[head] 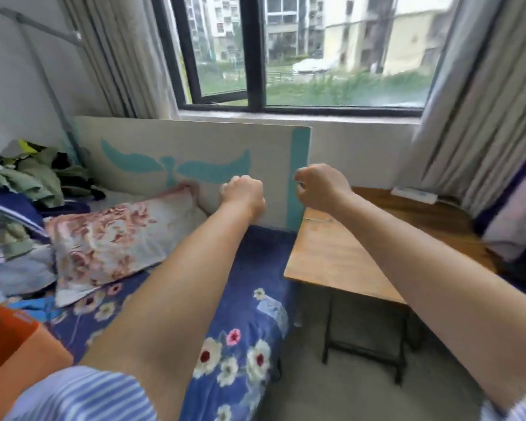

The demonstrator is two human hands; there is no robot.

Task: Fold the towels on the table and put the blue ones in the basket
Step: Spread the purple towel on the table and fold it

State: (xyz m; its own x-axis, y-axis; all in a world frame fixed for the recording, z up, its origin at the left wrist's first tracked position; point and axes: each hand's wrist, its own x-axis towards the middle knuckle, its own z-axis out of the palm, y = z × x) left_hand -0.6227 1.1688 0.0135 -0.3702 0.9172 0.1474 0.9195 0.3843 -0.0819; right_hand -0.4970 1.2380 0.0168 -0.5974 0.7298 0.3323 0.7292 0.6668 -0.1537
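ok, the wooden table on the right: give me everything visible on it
The wooden table stands right of the bed, its near left corner close to the mattress edge. The top looks like light brown wood or laminate, flat and level, on a black metal folding-style frame that rests on the grey floor. A white power strip lies at its far edge, near the curtain. A folded purple-and-white fabric sits by its right end. The right forearm crosses above it; contact is unclear. No towels show on it.
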